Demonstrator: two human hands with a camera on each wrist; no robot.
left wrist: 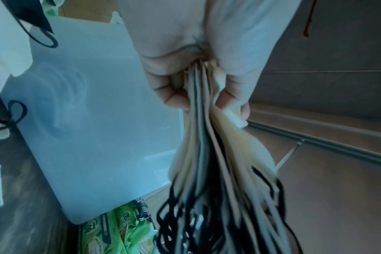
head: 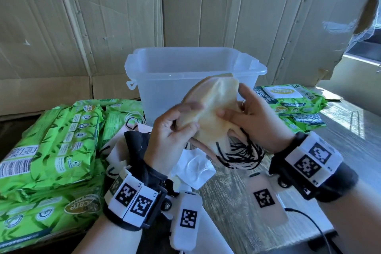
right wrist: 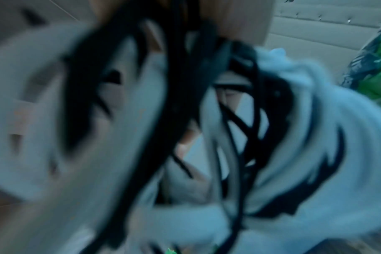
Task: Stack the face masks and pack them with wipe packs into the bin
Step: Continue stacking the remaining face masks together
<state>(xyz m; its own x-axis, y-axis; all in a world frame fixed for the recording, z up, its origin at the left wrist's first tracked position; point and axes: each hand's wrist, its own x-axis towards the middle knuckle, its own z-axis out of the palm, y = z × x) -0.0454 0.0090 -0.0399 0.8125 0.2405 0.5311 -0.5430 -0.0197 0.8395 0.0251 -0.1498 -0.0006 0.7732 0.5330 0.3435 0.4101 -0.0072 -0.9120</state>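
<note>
Both hands pinch the mask stack (head: 210, 109), left hand (head: 171, 128) at 9 o'clock, right hand (head: 255, 117) at 3, w/ loops hanging, prob. to square it before the bin (head: 144, 64).

head: above, forward-down | wrists: close on masks (left wrist: 209, 137)

Surface: a grey wood-grain table (head: 340, 136), sunlit on its right side.
Back centre: a clear plastic bin (head: 156, 80) standing upright.
Left: green wipe packs (head: 51, 144) piled in a heap.
Right, just beside the bin: more wipe packs (head: 292, 101).
Near middle: loose face masks (head: 191, 167), white and black, lying overlapped.
Near edge: a tagged white card (head: 266, 198), perhaps a phone, with a black cable (head: 317, 231).
</note>
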